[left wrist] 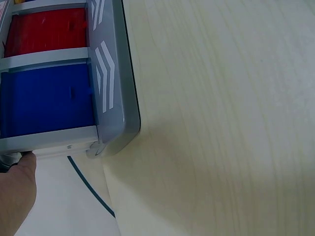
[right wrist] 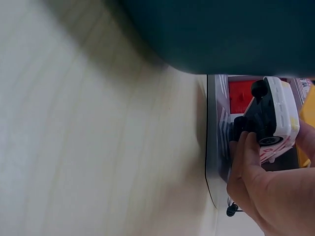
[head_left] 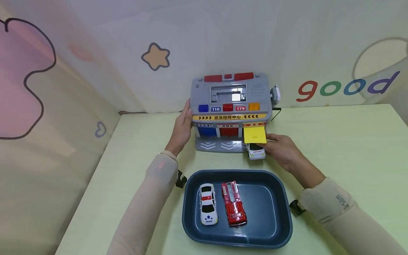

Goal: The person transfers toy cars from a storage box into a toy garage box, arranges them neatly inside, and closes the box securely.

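Observation:
A grey toy emergency station (head_left: pixel 229 95) stands against the back wall, with a blue door (left wrist: pixel 47 101), a red door (left wrist: pixel 47 32) and a lifted yellow door (head_left: pixel 255 135). My left hand (head_left: pixel 181 130) rests along its left side, the fingers pressed to the wall. At the right bay, my right hand (head_left: pixel 285 152) grips a white toy car (head_left: pixel 256 153) by its sides, under the yellow door. In the right wrist view the car (right wrist: pixel 288 110) is tilted, its dark underside and wheels showing; fingertips touch the underside and the thumb is behind.
Nearer me sits a dark blue tray (head_left: pixel 237 242) holding a white toy police car (head_left: pixel 208 205) and a red toy fire truck (head_left: pixel 234 205). A printed cloth (head_left: pixel 105 71) hangs behind the pale table (head_left: pixel 347 148). A black cord (head_left: pixel 277 113) lies at the station's right.

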The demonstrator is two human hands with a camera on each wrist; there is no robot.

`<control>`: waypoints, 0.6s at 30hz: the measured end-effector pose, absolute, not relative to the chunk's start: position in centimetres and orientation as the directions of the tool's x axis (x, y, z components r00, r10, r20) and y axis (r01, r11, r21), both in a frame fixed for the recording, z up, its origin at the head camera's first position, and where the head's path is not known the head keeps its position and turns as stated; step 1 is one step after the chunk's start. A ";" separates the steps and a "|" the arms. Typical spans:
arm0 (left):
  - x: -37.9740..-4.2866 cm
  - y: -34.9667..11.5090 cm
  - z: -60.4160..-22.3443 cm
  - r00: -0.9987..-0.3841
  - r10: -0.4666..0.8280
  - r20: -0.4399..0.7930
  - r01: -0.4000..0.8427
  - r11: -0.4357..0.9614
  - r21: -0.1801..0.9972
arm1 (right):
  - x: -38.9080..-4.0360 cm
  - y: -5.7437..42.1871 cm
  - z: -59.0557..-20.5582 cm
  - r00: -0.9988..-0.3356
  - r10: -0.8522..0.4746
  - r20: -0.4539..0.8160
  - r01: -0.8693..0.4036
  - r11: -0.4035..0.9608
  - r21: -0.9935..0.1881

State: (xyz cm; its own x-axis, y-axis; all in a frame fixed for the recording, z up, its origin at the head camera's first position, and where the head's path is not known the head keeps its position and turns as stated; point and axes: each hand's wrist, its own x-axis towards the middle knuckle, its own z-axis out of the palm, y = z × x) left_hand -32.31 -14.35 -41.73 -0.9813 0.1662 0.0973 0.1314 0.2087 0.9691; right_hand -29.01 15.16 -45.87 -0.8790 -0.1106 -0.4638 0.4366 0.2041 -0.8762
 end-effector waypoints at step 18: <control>-32.3 -14.4 -41.7 -0.982 0.166 0.092 0.128 0.222 0.967 | -28.9 15.1 -46.1 -0.886 -0.075 -0.457 0.432 0.219 -0.875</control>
State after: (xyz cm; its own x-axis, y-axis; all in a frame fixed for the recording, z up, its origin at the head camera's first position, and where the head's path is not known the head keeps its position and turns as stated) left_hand -32.34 -14.37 -41.65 -0.9818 0.1660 0.0920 0.1281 0.2216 0.9667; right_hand -28.89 15.10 -46.10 -0.8865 -0.0749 -0.4567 0.4322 0.2187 -0.8748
